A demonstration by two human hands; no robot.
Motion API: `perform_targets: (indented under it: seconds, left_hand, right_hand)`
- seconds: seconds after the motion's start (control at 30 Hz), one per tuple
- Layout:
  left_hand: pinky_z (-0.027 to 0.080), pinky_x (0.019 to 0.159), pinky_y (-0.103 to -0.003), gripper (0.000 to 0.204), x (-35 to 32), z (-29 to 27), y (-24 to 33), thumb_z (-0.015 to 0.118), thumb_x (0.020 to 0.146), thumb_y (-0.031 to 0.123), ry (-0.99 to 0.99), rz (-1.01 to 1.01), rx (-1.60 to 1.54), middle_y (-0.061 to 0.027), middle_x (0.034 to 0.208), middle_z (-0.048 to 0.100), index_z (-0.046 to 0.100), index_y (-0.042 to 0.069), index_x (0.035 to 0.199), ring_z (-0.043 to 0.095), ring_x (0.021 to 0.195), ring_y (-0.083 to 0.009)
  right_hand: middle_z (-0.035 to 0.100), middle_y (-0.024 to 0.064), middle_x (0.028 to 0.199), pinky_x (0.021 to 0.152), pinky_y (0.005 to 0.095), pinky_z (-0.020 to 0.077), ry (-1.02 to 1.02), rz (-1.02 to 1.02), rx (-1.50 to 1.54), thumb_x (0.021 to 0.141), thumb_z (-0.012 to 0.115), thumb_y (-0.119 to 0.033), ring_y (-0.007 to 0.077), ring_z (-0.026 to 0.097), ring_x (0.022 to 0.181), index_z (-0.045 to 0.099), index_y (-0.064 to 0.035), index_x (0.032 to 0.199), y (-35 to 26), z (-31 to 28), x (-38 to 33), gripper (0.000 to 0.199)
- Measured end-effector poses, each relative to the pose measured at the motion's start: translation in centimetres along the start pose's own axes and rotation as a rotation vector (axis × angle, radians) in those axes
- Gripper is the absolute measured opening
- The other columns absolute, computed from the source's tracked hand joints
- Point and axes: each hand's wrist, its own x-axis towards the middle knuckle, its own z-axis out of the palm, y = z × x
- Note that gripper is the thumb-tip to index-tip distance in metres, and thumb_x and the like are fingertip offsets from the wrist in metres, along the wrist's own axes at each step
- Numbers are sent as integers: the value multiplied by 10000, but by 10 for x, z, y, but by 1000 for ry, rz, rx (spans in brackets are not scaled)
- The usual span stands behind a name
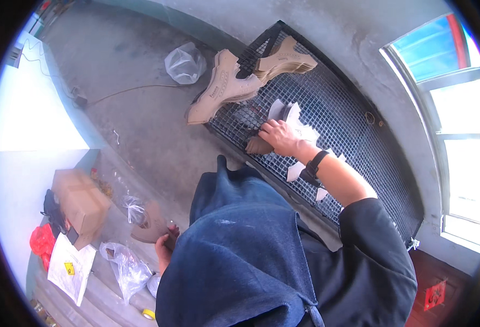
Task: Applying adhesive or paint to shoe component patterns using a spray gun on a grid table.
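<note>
My right hand (280, 136) reaches onto a black mesh rack, its fingers curled over a small brown cardboard piece (258, 146). Beside and beyond it lie several white cut-out pieces (292, 113), partly hidden by the hand and forearm. Low on the left, my left hand (166, 246) is closed on the edge of a flat, curved brown cardboard cut-out (150, 224). Part of that hand disappears behind my dark blue clothing. Toward the far end of the rack rest two stacks of branching brown cut-outs, a nearer stack (221, 90) overhanging the edge and a farther stack (286, 59).
The mesh rack (354, 131) runs along the wall beneath a window (463, 158). A clear plastic bag (185, 63) lies on the floor past it. Left of me are a cardboard box (80, 204), a red bag (42, 245), a white sheet (72, 267), another clear bag (125, 270) and yellow tape (148, 314).
</note>
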Motion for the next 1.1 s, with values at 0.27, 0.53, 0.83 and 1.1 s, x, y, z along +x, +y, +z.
perform_targets:
  seconds: [0.27,0.53,0.83,1.1]
  left_hand:
    - [464,1088,-456,493,4,-21,-11,579,809,183,88,-127,43,-186,1221,681,655,-83,1216,605,1189,-316]
    - [463,1083,-452,485,15,-35,-12,574,809,179,74,42,292,-180,1202,693,652,-79,1212,615,1176,-309]
    - [475,1052,-438,483,10,-9,-8,578,810,179,-6,117,214,-164,1164,705,635,-72,1218,639,1131,-292]
    - [538,913,-414,419,-5,93,62,579,842,174,-93,170,286,-152,1044,708,637,-78,1172,681,973,-262]
  right_hand:
    - [583,69,1136,882,369,490,63,57,-1,779,689,-149,243,560,1161,653,-90,1094,-6,7,-7,322]
    - [600,80,1141,906,395,493,-166,22,-17,714,818,-262,256,570,1169,625,-79,1107,-13,-14,6,475]
    - [677,70,1068,958,414,404,-110,-52,-88,707,838,-321,255,653,1064,597,-100,1246,-19,-22,69,631]
    - [663,124,1116,982,466,484,147,277,330,808,775,-361,316,620,1153,670,-97,1233,-71,-37,22,511]
